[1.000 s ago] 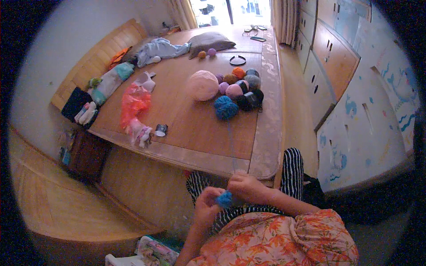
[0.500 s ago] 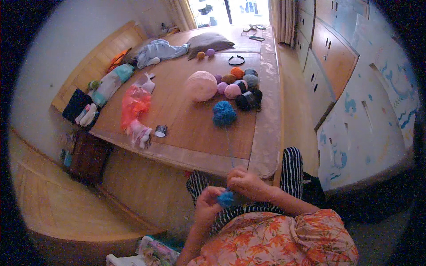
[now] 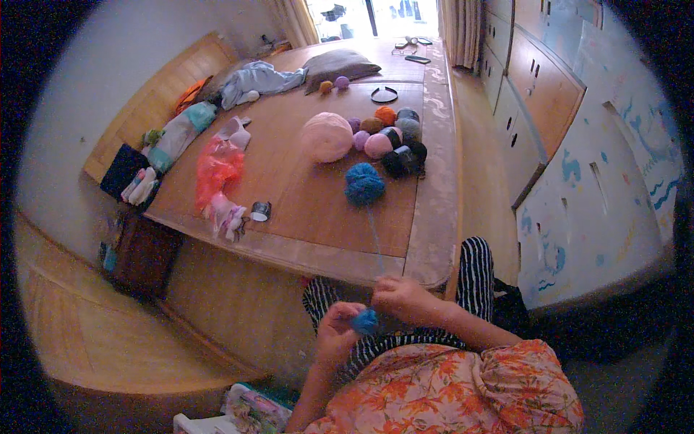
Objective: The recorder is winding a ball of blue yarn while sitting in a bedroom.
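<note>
Over my lap, my left hand (image 3: 337, 331) has its fingers closed on a small blue yarn ball (image 3: 366, 322). Just to its right and a little farther off, my right hand (image 3: 403, 300) is closed in a pinch on a blue yarn strand (image 3: 375, 237). That strand runs up over the bed's near edge to a larger blue ball of yarn (image 3: 364, 184) lying on the mat. Behind the larger ball sit several more yarn balls: a big pale pink one (image 3: 327, 137), a black one (image 3: 397, 163), a pink one (image 3: 377, 147) and an orange one (image 3: 385, 116).
A bed with a brown mat (image 3: 289, 210) spreads before me. On it lie a red plastic bag (image 3: 219, 170), a small dark roll (image 3: 261, 211), a black headband (image 3: 384, 95) and a grey pillow (image 3: 340, 69). Cabinets (image 3: 538, 87) line the right side.
My hands have shifted only slightly, with the small blue ball turned a little in the left fingers. The view has tilted a touch; the things on the bed lie as before.
</note>
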A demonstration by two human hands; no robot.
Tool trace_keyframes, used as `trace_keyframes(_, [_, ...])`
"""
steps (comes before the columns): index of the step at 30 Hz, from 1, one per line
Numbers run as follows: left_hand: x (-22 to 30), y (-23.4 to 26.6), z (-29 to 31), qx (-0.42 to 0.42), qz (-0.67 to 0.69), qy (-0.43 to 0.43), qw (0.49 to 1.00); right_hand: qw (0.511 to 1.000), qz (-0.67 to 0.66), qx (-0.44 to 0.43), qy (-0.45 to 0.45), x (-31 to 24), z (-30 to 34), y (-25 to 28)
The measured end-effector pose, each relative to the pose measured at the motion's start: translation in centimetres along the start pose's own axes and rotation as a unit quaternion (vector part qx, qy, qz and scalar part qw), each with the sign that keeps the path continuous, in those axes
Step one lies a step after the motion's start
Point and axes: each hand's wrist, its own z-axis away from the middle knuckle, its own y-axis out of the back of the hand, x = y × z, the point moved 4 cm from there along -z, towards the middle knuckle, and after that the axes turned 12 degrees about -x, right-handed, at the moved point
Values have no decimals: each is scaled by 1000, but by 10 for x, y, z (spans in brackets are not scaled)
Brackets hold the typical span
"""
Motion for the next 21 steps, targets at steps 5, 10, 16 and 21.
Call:
trace_keyframes(5, [14,21,-7,117,-121,46,985,983,-90,-152,44,-33,4,-22])
trace_keyframes(10, [6,3,6,-78,-204,133,967,991,-114,-62,-12,-35,-8,27])
trace_keyframes(16, [14,6,-9,58,-24,-26,998,996,-51,-56,-38,-12,1,-14])
trace_keyframes(21, [22,17,1,103,-286,105,947,969,-96,-223,-41,-33,-4,-11])
